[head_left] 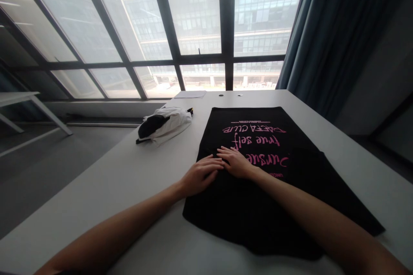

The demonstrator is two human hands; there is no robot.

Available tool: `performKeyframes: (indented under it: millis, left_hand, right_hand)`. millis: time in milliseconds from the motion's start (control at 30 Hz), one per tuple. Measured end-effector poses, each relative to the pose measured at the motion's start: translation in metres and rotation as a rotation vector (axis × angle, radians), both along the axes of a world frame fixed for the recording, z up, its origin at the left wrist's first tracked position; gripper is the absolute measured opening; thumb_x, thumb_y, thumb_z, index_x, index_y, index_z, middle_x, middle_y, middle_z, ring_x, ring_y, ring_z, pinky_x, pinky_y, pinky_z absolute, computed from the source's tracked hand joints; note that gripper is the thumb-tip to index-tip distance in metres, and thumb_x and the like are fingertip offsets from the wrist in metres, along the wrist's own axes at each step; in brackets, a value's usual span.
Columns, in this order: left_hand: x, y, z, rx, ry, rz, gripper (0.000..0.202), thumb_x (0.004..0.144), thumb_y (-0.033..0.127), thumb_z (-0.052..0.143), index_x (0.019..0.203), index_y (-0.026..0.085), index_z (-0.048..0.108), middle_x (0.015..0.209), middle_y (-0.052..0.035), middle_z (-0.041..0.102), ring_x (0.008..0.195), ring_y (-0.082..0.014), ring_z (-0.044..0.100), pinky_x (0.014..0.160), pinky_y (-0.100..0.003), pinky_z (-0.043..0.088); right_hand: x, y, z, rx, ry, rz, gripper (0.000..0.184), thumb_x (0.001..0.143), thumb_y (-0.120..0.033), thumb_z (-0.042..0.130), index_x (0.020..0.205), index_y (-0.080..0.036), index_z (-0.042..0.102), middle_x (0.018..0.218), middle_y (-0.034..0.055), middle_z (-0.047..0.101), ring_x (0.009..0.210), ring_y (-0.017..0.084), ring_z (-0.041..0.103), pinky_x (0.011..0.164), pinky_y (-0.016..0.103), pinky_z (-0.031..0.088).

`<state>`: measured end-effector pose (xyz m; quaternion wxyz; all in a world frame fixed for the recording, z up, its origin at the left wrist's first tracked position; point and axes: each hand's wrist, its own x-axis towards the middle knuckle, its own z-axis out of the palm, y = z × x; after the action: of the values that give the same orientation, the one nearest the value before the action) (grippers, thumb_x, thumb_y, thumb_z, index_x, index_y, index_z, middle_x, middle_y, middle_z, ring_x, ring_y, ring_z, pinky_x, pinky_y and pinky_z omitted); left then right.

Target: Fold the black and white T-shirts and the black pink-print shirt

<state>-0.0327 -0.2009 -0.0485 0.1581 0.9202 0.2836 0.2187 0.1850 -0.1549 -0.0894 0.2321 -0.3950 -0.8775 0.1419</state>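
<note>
A black T-shirt (258, 206) lies spread on the white table (151, 180), its pink lettering upside down from where I sit. One sleeve reaches out toward the lower right. My left hand (200, 175) rests along the shirt's left edge, fingers extended and slightly bent, its thumb tucked low. Just beside it, my right hand (236, 162) lies flat on the cloth and covers part of the print, its fingers pointing left. The fingertips of both hands are close together. No cloth is visibly pinched in either one.
Left of the shirt sits a crumpled white and black bundle of cloth (172, 122). Papers (190, 94) lie at the table's far edge, near small round items (221, 95). Windows stand beyond, with a blue curtain (309, 43) at right and another table (19, 98) at left.
</note>
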Motion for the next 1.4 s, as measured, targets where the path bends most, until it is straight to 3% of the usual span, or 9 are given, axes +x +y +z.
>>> performKeyframes:
  millis: [133,267,500,667,800,1067,1200,1400]
  left_hand:
    - [-0.011,0.027,-0.021,0.021,0.156,0.306,0.048,0.102,0.037,0.043,0.147,0.021,0.049,0.157,-0.0072,0.039,0.150,-0.0271,0.026,0.123,-0.055,0.019]
    - [-0.017,0.038,-0.035,-0.008,0.314,0.369,0.061,0.101,0.049,0.043,0.155,0.021,0.036,0.163,-0.0096,0.025,0.153,-0.0292,0.014,0.121,-0.059,0.018]
    - [-0.015,0.033,-0.031,0.017,0.316,0.342,0.059,0.101,0.047,0.043,0.155,0.023,0.036,0.163,-0.0088,0.025,0.153,-0.0278,0.016,0.122,-0.056,0.016]
    - [-0.012,0.024,-0.023,0.081,0.312,0.287,0.054,0.102,0.043,0.044,0.149,0.018,0.045,0.157,-0.0109,0.038,0.148,-0.0255,0.031,0.124,-0.049,0.018]
    - [-0.010,0.019,-0.021,0.117,0.273,0.251,0.048,0.103,0.044,0.042,0.144,0.021,0.053,0.152,-0.0087,0.047,0.144,-0.0242,0.040,0.124,-0.046,0.019]
    - [-0.014,0.025,-0.029,0.054,0.341,0.248,0.065,0.101,0.059,0.039,0.157,0.027,0.032,0.163,-0.0059,0.023,0.152,-0.0283,0.017,0.123,-0.049,0.018]
    - [-0.016,0.025,-0.029,0.064,0.385,0.227,0.066,0.099,0.062,0.041,0.157,0.032,0.030,0.165,-0.0046,0.016,0.153,-0.0309,0.013,0.123,-0.052,0.015]
    - [-0.014,0.020,-0.021,0.072,0.388,0.081,0.067,0.102,0.058,0.038,0.160,0.027,0.022,0.165,-0.0061,0.014,0.153,-0.0259,0.013,0.125,-0.048,0.011]
  right_hand:
    - [0.000,0.000,-0.001,0.017,0.004,-0.034,0.041,0.099,-0.033,0.048,0.137,-0.023,0.059,0.150,0.0080,0.051,0.146,0.024,0.035,0.120,0.053,0.023]
    - [-0.001,-0.001,0.000,0.009,0.012,-0.084,0.040,0.098,-0.032,0.049,0.135,-0.021,0.061,0.149,0.0090,0.052,0.146,0.025,0.036,0.119,0.052,0.023]
    - [0.000,-0.003,0.003,0.007,0.029,-0.056,0.045,0.096,-0.033,0.053,0.139,-0.022,0.057,0.152,0.0097,0.047,0.148,0.025,0.032,0.120,0.053,0.021]
    - [0.000,-0.003,0.003,-0.001,0.004,-0.082,0.044,0.098,-0.034,0.050,0.139,-0.019,0.057,0.152,0.0106,0.048,0.148,0.026,0.031,0.120,0.053,0.022]
    - [0.000,-0.001,0.001,-0.006,0.011,-0.102,0.045,0.098,-0.034,0.049,0.140,-0.020,0.057,0.153,0.0105,0.046,0.148,0.025,0.031,0.120,0.053,0.022]
    - [0.000,-0.002,0.001,0.001,0.020,-0.070,0.046,0.098,-0.035,0.050,0.141,-0.020,0.056,0.153,0.0110,0.046,0.147,0.025,0.033,0.120,0.052,0.023]
    - [0.001,-0.002,0.002,0.019,0.026,-0.020,0.047,0.098,-0.036,0.051,0.141,-0.020,0.055,0.153,0.0102,0.047,0.148,0.025,0.032,0.120,0.052,0.023]
    - [0.000,-0.003,0.003,-0.007,-0.002,-0.044,0.044,0.099,-0.036,0.048,0.139,-0.021,0.057,0.152,0.0098,0.048,0.148,0.025,0.031,0.120,0.053,0.022]
